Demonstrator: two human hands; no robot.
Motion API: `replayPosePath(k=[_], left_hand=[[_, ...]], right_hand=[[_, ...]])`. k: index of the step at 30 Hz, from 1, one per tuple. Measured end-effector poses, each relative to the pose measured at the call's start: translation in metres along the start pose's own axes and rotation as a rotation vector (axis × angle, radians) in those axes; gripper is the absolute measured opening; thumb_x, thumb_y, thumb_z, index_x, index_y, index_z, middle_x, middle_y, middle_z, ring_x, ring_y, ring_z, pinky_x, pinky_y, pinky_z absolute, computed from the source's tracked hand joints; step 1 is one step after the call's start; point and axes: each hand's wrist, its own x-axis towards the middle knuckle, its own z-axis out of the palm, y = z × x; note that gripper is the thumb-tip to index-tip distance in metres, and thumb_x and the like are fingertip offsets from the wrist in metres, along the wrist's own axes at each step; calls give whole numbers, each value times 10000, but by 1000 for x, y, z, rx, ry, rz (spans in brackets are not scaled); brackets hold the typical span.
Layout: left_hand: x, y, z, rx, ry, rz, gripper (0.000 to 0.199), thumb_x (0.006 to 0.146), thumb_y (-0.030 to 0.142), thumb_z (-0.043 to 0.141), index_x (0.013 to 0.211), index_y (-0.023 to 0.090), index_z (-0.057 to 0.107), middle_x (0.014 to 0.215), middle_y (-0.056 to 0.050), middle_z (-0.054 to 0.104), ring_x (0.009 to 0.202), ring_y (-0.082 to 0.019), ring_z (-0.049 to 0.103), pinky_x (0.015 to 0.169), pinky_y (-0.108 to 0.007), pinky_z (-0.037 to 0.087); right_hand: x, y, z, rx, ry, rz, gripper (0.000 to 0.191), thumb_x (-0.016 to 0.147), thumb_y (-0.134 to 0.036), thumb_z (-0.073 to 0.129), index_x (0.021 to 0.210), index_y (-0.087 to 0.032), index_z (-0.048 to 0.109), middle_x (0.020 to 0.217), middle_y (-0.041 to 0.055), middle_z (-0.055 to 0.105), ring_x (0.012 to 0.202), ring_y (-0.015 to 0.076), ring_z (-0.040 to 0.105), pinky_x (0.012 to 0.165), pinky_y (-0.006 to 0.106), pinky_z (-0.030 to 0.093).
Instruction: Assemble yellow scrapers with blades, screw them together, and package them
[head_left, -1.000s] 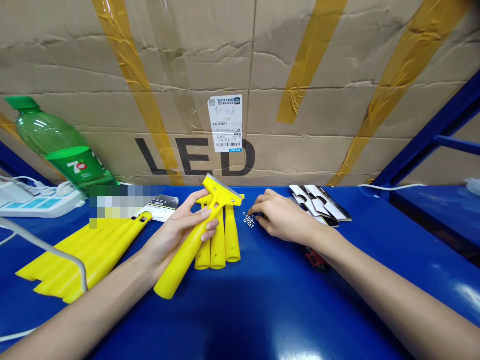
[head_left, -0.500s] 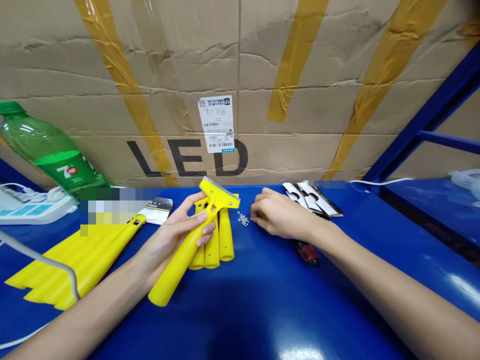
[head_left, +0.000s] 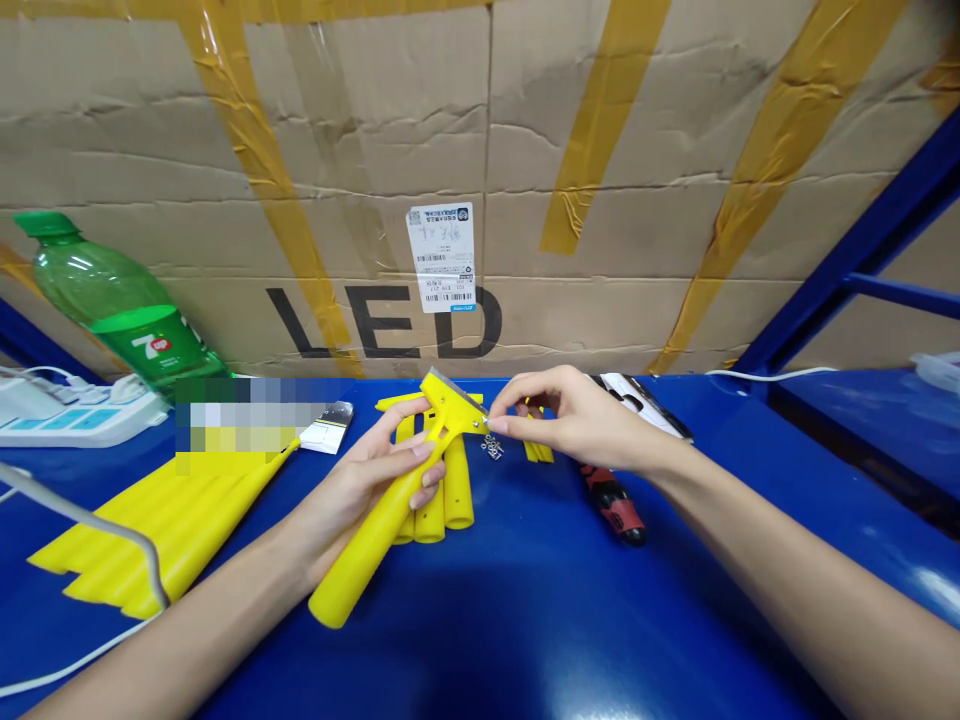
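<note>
Head view: the left hand point(head_left: 354, 490) grips a tilted yellow scraper point(head_left: 384, 510), while the right hand point(head_left: 581, 415) pinches at the right end of its blade, any held piece too small to tell. Beside them, metal fasteners point(head_left: 491, 448) lie right of yellow handles point(head_left: 459, 495) on the blue table point(head_left: 510, 630).

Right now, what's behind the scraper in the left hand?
Yellow handles on the blue table, lower ends visible. The scraper and left hand hide some of their upper parts.
</note>
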Motion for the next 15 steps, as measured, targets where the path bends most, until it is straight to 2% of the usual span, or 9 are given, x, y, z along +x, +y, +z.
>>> replayPosePath(k=[4,7,10,15], left_hand=[[-1,1,1,5,-33,-36,425,943,185,627,1296,254,400,700,4,599,552,-92,506,592,-200,377],[-2,1,3,5,-43,-83,441,928,203,660,1299,250,427,703,4,601,550,-91,510,578,-199,365],[-4,1,4,11,-46,-113,468,925,217,673,1329,247,437,710,2,605,555,-89,514,573,-197,362],[-6,2,6,32,-63,-111,452,930,224,671,1324,248,451,702,10,602,560,-87,512,578,-200,358]], right_hand=[[1,-6,10,58,103,-4,169,889,-336,708,879,-180,773,804,20,726,669,136,537,612,288,409],[0,-10,15,-8,151,-75,99,886,-259,711,868,-188,777,880,25,733,751,146,579,667,297,420],[0,-12,18,-35,158,-124,75,887,-216,706,862,-185,769,961,44,735,853,167,627,744,316,448],[0,-15,19,-41,129,-135,83,898,-220,698,877,-185,770,961,46,722,882,171,635,769,321,459]])
